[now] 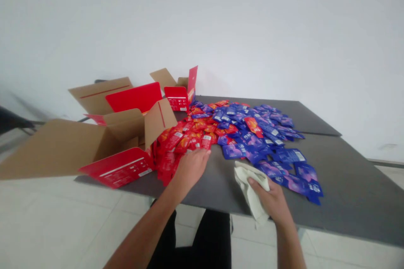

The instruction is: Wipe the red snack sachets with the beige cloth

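My left hand (192, 167) rests against the near edge of a pile of red packets (168, 157), its fingers drawn together. One red packet with a white barcode label (206, 139) is just beyond those fingertips; whether I grip it is hidden. In my right hand (268, 195) is a folded cream cloth (251, 189), pinched with the thumb on top, over the table's front edge. Just past the cloth spreads a heap of blue-purple packets (246, 151), with a few red ones mixed in, such as a red packet (253, 126) lying on top.
A large red cardboard box (126, 167) stands open at the left, its flaps spread wide. Behind it is a smaller open red box (176, 97). The dark grey table (341, 185) meets a white wall (252, 33) at the back.
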Motion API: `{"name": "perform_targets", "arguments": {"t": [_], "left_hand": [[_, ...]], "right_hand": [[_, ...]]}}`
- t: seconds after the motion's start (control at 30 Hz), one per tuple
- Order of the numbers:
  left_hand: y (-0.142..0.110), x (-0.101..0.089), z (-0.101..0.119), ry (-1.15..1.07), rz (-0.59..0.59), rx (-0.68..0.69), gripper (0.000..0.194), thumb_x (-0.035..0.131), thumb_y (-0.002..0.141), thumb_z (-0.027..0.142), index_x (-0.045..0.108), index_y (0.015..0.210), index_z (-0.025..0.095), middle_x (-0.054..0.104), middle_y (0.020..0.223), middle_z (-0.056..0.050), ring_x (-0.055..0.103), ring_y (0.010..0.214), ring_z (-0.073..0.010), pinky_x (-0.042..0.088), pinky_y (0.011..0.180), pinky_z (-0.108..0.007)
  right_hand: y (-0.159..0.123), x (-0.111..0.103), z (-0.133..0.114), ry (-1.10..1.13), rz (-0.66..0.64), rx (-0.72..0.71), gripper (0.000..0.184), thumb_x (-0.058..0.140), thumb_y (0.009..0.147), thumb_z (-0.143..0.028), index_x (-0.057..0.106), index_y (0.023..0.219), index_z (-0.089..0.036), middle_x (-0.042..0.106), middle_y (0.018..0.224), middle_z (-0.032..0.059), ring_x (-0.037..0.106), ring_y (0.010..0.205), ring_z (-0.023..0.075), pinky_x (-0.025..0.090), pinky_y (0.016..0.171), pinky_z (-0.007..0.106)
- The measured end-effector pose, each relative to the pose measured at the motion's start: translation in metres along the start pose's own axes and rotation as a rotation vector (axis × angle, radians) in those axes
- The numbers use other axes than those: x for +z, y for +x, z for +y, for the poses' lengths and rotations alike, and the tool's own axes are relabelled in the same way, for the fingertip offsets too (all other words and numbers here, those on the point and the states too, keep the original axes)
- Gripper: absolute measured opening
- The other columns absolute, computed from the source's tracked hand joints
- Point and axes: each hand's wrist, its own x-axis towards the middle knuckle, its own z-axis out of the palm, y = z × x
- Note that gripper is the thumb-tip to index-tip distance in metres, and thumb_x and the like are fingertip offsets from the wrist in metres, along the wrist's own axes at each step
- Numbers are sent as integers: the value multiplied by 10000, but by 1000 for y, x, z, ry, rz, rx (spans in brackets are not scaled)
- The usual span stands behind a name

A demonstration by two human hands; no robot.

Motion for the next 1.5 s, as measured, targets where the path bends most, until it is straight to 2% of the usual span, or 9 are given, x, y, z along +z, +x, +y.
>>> {"name": "perform_targets", "arguments": {"t": [0.1, 0.23, 0.33, 0.4, 0.57, 0.8, 1.13, 1.37, 1.5], "left_hand": [[21, 5, 29, 16, -101, 39, 460, 277, 1094, 403, 684, 1012, 205, 756, 946, -78, 719, 887, -205, 516, 789, -293], [77, 28, 45, 72, -108, 47, 323, 393, 1062, 289, 694, 1070, 172, 738, 1040, -113, 698, 1011, -222, 516, 866, -309], [117, 50, 49, 132, -63, 16, 276, 465, 1032, 223, 652, 1201, 112, 682, 1189, -167, 654, 1122, -246, 508, 956, -365], [138, 61, 53, 170, -22, 7, 286, 529, 1022, 270, 625, 1242, 115, 652, 1240, -150, 630, 1155, -257, 513, 981, -429], [168, 75, 68, 242, 54, 83, 325, 639, 978, 359, 629, 1232, 156, 637, 1259, -100, 633, 1131, -248, 549, 953, -469], [190, 86, 72, 331, 53, 231, 300, 647, 974, 354, 646, 1198, 154, 646, 1249, -95, 633, 1137, -248, 540, 971, -480], [191, 94, 71, 371, 93, 204, 230, 656, 965, 309, 666, 1118, 138, 651, 1226, -93, 612, 1171, -253, 517, 994, -477], [186, 86, 67, 349, 76, 166, 212, 659, 963, 299, 669, 1089, 128, 661, 1179, -89, 632, 1099, -234, 527, 955, -445], [180, 76, 62, 300, 83, 182, 179, 536, 991, 146, 702, 1039, 98, 661, 1142, -130, 630, 1084, -249, 495, 941, -415]], "right_hand": [[-7, -4, -5, 135, -195, 52, 338, 756, 857, -489, 774, 945, -163, 679, 940, 51, 618, 805, 188, 483, 702, 260], [-11, -7, -11, 247, -360, 63, 319, 797, 824, -466, 742, 832, -152, 603, 832, 23, 542, 690, 139, 417, 589, 230], [-10, -6, -12, 272, -383, 61, 318, 796, 827, -467, 744, 839, -154, 583, 820, 19, 518, 679, 132, 386, 563, 223], [-9, -6, -11, 276, -385, 53, 316, 795, 830, -467, 745, 840, -155, 573, 812, 16, 510, 686, 134, 377, 565, 224], [-7, -5, -9, 266, -401, 20, 326, 788, 841, -464, 718, 776, -152, 550, 804, 10, 499, 704, 132, 364, 595, 230], [-6, -4, -2, 255, -424, -43, 302, 793, 850, -415, 692, 737, -153, 533, 809, -1, 489, 733, 129, 358, 648, 236], [-6, -7, -3, 231, -460, -45, 278, 785, 859, -421, 722, 776, -163, 590, 865, 20, 534, 773, 147, 397, 676, 237], [-6, -7, -8, 230, -463, -10, 307, 784, 852, -458, 745, 817, -155, 592, 865, 27, 545, 771, 154, 412, 658, 243], [-7, -7, -12, 269, -460, 57, 325, 804, 825, -475, 758, 864, -156, 594, 872, 23, 549, 735, 144, 399, 612, 234]]}}
